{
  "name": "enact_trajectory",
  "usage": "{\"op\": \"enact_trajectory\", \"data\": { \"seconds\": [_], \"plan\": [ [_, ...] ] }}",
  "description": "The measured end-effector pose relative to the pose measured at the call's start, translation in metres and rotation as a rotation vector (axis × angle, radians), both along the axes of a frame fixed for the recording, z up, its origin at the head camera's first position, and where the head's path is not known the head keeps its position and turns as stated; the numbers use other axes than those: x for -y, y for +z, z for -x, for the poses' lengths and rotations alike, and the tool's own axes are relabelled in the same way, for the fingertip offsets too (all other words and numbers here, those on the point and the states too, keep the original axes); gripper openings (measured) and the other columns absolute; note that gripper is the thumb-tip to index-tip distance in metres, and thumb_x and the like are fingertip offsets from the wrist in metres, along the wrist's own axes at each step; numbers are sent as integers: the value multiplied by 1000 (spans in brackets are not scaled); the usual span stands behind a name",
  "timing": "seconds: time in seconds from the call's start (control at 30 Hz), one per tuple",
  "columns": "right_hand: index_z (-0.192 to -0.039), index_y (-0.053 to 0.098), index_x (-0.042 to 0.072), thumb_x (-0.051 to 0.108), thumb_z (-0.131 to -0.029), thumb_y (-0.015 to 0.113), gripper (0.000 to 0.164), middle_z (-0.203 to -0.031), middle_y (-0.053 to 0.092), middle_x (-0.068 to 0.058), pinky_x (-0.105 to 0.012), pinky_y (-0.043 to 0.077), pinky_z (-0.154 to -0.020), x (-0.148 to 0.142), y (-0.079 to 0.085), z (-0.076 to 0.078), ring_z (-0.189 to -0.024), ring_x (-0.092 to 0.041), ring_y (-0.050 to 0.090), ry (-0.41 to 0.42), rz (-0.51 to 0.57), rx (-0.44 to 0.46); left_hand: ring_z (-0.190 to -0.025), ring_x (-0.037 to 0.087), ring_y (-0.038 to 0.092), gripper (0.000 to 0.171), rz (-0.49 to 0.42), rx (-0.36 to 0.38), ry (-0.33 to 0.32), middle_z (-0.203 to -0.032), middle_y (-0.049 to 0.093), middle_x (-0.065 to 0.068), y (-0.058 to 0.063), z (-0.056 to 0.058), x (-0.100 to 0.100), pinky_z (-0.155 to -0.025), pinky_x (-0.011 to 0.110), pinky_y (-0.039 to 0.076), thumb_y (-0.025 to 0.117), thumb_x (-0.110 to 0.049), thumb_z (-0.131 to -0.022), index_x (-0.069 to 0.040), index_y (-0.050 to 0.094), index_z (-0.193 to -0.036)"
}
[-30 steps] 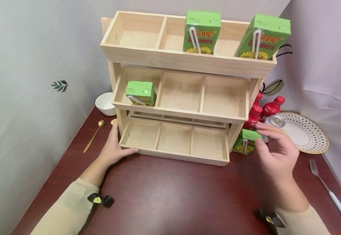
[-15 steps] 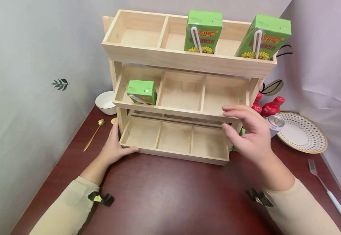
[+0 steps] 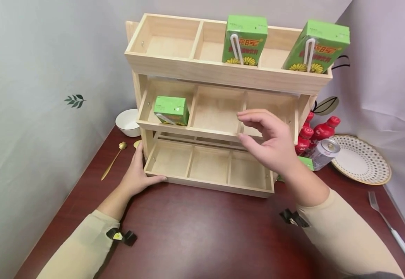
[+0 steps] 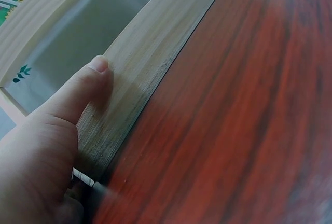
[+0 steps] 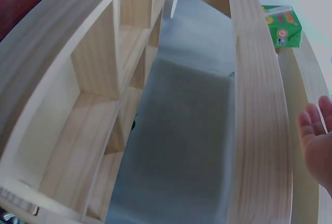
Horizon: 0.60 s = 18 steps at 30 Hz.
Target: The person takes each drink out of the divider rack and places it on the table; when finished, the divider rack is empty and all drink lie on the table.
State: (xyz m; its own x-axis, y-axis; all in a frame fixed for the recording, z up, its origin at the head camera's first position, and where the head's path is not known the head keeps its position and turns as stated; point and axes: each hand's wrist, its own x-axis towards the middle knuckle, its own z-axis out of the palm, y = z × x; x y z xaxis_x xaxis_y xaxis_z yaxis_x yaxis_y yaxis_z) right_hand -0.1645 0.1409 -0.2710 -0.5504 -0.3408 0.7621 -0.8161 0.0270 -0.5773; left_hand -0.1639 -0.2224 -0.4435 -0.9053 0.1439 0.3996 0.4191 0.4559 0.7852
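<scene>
A three-tier wooden shelf rack (image 3: 227,75) with divided trays stands on the table. My left hand (image 3: 136,176) holds its lower left corner, the thumb (image 4: 85,86) lying along the bottom tray's front board and the fingers round the side. With fingers bent forward and nothing in it, my right hand (image 3: 272,143) hovers before the middle tier's right half. One green drink carton (image 3: 171,110) sits in the middle tier's left compartment. Up top are a carton (image 3: 246,40) near the centre and a tilted carton (image 3: 317,46) at the right end.
Beside the rack on the right are another green carton (image 3: 306,162) partly behind my forearm, red bottles (image 3: 324,130), a can (image 3: 322,155), a dotted plate (image 3: 380,164) and a fork (image 3: 394,228). To the left are a white bowl (image 3: 128,122) and a gold spoon (image 3: 113,161).
My right hand has moved left and up, from beside the carton and bottles on the right to in front of the middle tier. The left hand has stayed at the rack's corner.
</scene>
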Motion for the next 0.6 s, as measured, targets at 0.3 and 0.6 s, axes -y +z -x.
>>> {"op": "enact_trajectory", "data": {
  "seconds": [0.3,0.6],
  "plan": [
    [-108,58,-20,-22,-74,65,35,-111,59,-32,-47,46,-92,22,5,5,-106,-32,59,35,-17,37,-130,31,32,132,-2,12,5,-145,31,20,0,-1,0,-104,52,26,98,-16,-52,-11,14,-154],
    [-113,56,-17,-18,-77,65,36,-113,61,-25,-50,46,-93,49,5,8,-109,-36,58,-5,-54,132,-129,32,32,132,17,20,25,-143,32,22,1,-2,-1,-103,54,25,97,-17,-52,-11,14,-154]
  ]
}}
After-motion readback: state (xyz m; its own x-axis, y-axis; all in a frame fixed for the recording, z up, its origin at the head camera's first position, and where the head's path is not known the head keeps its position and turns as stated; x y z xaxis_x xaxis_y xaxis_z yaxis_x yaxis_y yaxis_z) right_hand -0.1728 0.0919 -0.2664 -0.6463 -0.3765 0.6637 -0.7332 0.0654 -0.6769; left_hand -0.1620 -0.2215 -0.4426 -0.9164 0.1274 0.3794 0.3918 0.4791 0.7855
